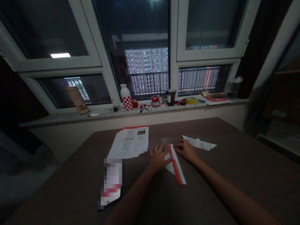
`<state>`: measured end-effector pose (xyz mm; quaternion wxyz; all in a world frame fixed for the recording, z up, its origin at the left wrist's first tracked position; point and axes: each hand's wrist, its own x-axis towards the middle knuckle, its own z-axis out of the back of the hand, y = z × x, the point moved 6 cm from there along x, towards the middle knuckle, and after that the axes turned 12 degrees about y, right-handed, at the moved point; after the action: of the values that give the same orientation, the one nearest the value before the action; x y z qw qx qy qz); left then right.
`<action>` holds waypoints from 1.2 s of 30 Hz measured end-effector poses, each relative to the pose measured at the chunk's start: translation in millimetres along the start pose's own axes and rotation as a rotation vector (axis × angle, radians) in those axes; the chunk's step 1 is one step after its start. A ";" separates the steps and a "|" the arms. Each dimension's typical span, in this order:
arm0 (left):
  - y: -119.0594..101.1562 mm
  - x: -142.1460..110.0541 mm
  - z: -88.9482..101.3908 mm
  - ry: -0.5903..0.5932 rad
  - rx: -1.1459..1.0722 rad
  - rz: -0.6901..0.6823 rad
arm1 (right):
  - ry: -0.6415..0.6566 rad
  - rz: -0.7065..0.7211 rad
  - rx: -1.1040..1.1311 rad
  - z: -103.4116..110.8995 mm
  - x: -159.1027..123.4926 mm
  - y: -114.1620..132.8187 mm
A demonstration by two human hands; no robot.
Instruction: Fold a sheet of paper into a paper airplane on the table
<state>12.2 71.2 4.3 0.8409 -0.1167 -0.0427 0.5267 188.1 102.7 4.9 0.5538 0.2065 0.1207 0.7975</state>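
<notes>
A folded sheet of paper (pixel 178 168), white with a red-orange band, lies slanted on the brown table. My left hand (pixel 158 158) rests over its left side with the fingers spread, the thumb pressing near the fold. At the paper's upper end, my right hand (pixel 186 150) has its fingers drawn together on the edge; the fingertips are small and partly hidden. Just beyond that hand lies a second folded white paper (pixel 202 144), flat on the table.
Left of my hands is a stack of printed sheets (pixel 131 142), with a phone-like object (pixel 112 184), pixelated, nearer me. Along the windowsill (pixel 105 116) stand a checkered bottle (pixel 126 97), a tan tumbler (pixel 77 100), a dark cup (pixel 171 97) and yellow tape (pixel 191 100).
</notes>
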 end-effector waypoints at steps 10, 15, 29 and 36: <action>-9.3 -1.8 -3.0 -0.048 0.060 0.017 | 0.067 0.029 0.021 0.1 -3.9 -0.8; -9.0 -2.7 -2.8 -0.025 0.049 0.050 | 0.108 0.052 0.049 -1.5 -11.1 -2.2; -8.3 -3.8 -4.3 -0.113 0.070 0.006 | 0.091 0.162 0.153 -5.4 -43.9 5.3; -9.8 -6.8 2.3 -0.205 -0.017 -0.042 | 0.094 0.225 0.068 -5.9 -37.7 17.1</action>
<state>17.4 61.3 9.2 0.8419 -0.0686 -0.1354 0.5179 182.4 61.7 -0.5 0.4470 0.1997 0.1497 0.8590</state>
